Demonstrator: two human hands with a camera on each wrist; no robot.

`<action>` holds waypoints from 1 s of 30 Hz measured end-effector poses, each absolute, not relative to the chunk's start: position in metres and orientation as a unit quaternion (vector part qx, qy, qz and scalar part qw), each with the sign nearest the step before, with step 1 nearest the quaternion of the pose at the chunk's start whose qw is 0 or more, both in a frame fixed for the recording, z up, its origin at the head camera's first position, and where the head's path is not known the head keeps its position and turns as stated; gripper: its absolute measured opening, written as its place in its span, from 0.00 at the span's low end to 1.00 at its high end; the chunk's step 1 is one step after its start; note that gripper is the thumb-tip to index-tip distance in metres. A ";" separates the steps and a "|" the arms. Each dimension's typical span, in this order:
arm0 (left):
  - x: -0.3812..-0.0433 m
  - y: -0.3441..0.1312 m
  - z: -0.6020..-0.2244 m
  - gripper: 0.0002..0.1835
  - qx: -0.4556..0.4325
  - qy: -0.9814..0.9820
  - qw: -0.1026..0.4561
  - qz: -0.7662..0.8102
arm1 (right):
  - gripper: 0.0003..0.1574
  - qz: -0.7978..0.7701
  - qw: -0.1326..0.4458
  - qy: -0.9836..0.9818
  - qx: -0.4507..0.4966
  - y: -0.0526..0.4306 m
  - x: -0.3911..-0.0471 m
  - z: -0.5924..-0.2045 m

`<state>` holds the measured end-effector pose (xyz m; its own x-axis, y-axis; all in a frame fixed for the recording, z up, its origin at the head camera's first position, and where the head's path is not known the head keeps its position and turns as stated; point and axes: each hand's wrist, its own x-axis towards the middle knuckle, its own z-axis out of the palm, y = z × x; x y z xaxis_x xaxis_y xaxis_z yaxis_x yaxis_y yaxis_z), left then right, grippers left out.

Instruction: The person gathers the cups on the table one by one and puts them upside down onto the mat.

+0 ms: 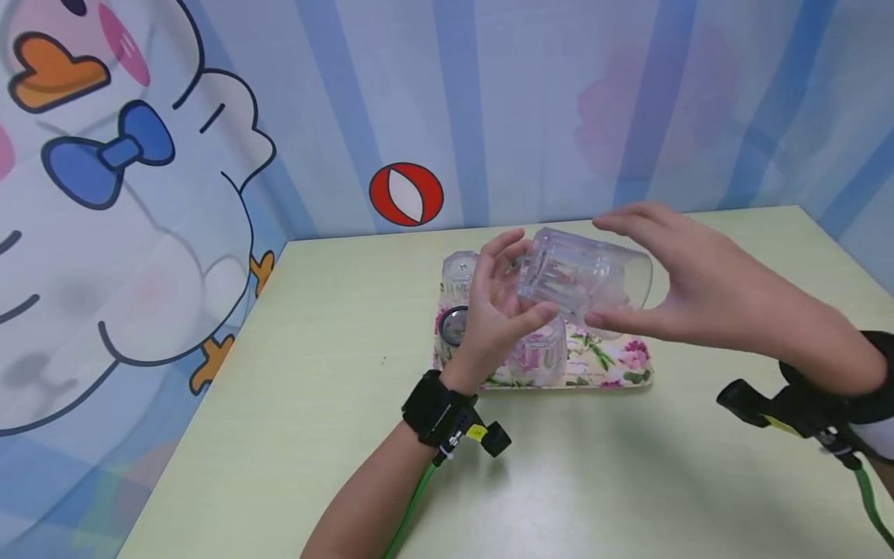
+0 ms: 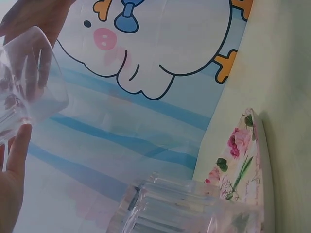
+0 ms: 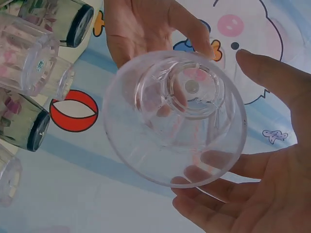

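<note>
A clear plastic cup is tilted on its side in the air, its mouth toward the right. My left hand holds it by the base, thumb along the lower edge, fingers partly behind it. Around the mouth end, my right hand is spread wide. Several right fingers lie along the cup's side in the right wrist view, while that thumb stands apart from the wall. The cup has nothing visible inside. Below it, a floral tray bears more clear cups, partly hidden by my left hand.
Dark-rimmed round tops of clear vessels show on the tray beside my left hand. Another clear cup stands at the tray's back left. The pale table meets a printed cloth wall behind and at the left.
</note>
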<state>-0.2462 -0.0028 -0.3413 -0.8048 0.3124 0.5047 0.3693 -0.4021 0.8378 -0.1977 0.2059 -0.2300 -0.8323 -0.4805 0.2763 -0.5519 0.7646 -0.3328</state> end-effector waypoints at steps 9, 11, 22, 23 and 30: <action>-0.246 -0.002 -0.344 0.57 -0.317 -0.542 0.019 -0.778 | 0.51 0.141 0.070 -0.940 0.303 0.197 -0.208 -0.216; -0.246 -0.002 -0.344 0.56 -0.316 -0.543 0.018 -0.778 | 0.48 0.136 0.066 -0.940 0.307 0.196 -0.210 -0.216; -0.245 -0.002 -0.344 0.59 -0.313 -0.559 0.022 -0.768 | 0.42 0.139 0.053 -0.942 0.300 0.195 -0.212 -0.218; -0.245 -0.002 -0.344 0.59 -0.312 -0.562 0.023 -0.766 | 0.42 0.140 0.053 -0.942 0.299 0.195 -0.212 -0.218; -0.245 -0.004 -0.344 0.60 -0.312 -0.587 0.038 -0.746 | 0.42 0.152 0.057 -0.941 0.295 0.195 -0.211 -0.219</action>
